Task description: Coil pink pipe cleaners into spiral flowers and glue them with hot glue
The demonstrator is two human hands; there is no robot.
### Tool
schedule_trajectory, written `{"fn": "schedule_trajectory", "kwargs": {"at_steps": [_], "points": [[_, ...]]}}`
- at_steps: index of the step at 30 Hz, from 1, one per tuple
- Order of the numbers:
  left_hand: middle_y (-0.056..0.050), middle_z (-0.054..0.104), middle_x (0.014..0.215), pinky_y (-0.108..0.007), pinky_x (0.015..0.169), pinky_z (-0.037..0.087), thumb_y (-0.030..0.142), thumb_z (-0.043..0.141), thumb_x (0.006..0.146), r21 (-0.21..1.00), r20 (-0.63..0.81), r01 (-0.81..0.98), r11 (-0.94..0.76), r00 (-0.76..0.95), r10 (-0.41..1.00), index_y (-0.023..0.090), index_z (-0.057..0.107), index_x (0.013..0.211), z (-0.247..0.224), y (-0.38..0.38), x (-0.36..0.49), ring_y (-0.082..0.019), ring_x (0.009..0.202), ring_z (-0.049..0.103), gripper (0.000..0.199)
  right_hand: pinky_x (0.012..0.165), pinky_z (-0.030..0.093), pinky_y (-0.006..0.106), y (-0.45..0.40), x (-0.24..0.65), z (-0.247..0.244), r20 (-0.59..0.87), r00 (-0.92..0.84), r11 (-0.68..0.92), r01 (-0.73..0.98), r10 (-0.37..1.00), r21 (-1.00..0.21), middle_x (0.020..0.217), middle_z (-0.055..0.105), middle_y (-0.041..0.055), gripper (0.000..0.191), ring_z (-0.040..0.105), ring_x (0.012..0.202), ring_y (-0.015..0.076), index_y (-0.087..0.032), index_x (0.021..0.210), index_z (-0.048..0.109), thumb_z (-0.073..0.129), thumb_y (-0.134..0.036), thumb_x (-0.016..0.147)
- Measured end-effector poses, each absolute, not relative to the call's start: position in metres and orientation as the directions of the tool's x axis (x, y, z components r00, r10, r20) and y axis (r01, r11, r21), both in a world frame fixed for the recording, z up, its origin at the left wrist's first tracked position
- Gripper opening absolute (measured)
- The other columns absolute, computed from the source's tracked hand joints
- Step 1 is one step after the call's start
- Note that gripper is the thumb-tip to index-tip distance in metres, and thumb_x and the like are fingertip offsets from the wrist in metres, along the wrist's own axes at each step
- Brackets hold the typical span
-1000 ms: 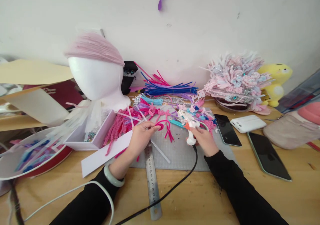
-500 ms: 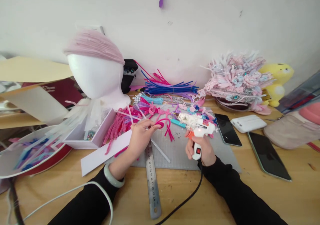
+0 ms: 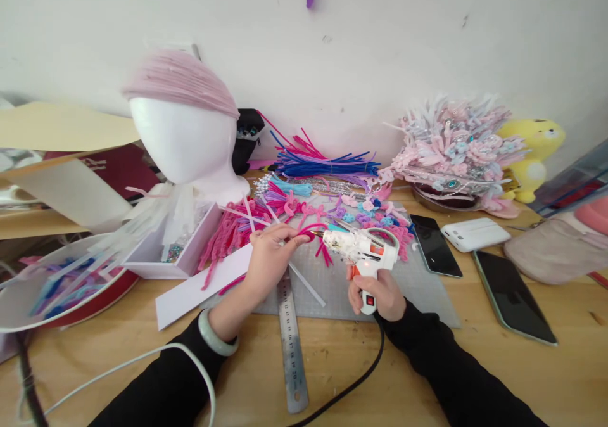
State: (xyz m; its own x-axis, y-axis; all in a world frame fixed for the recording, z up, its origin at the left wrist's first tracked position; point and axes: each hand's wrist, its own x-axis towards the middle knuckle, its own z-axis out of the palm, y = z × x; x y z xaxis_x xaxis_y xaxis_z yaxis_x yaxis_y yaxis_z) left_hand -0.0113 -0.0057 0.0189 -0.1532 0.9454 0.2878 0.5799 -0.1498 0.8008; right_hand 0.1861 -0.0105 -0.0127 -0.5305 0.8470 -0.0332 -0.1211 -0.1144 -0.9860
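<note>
My left hand (image 3: 275, 249) is closed in a pinch on a bent magenta pipe cleaner (image 3: 325, 254), whose loop and loose ends stick out to the right of my fingertips. In my right hand (image 3: 377, 294) is a white glue gun (image 3: 373, 249) with an orange trigger, gripped by the handle. Its nozzle points left and meets or nearly meets the pipe cleaner loop; I cannot tell if they touch. A steel ruler (image 3: 292, 344) and a translucent glue stick (image 3: 308, 284) lie below my left hand on the grey cutting mat (image 3: 342, 300).
Behind are pink pipe cleaners (image 3: 228, 237), a blue bundle (image 3: 327, 164) and a white mannequin head (image 3: 185, 139). Left stand a lidless box (image 3: 156, 262) and a red-sided bowl (image 3: 95, 306). Phones (image 3: 515, 297) and a white power bank (image 3: 475, 234) lie right. A black cord (image 3: 351, 382) trails forward.
My right hand has brought the glue gun leftward and turned it, so its nozzle is now at the magenta pipe cleaner. The left hand keeps its pinch almost in place. The view has shifted slightly.
</note>
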Motion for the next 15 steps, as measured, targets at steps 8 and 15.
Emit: {"fn": "schedule_trajectory", "kwargs": {"at_steps": [8, 15], "points": [[-0.001, 0.063, 0.069, -0.027, 0.069, 0.035, 0.035, 0.056, 0.068, 0.801, 0.294, 0.579, -0.155, -0.155, 0.943, 0.02, 0.064, 0.06, 0.0203, -0.0078, -0.0099, -0.016, 0.072, 0.053, 0.019, 0.037, 0.03, 0.023, -0.0102, 0.1865, -0.0129, -0.028, -0.538, -0.103, -0.109, 0.842, -0.989, 0.033, 0.047, -0.0051, 0.012, 0.043, 0.03, 0.011, -0.016, 0.065, 0.047, 0.047, -0.027, 0.068], [-0.001, 0.061, 0.066, -0.026, 0.069, 0.036, 0.036, 0.055, 0.069, 0.804, 0.288, 0.577, -0.146, -0.162, 0.944, 0.019, 0.064, 0.061, 0.0217, -0.008, -0.0101, -0.015, 0.069, 0.052, 0.02, 0.037, 0.031, 0.024, -0.0091, 0.1865, -0.0149, -0.048, -0.532, -0.116, -0.095, 0.845, -0.989, 0.033, 0.046, -0.0049, 0.014, 0.043, 0.03, 0.0111, -0.017, 0.063, 0.046, 0.048, -0.029, 0.068]]}}
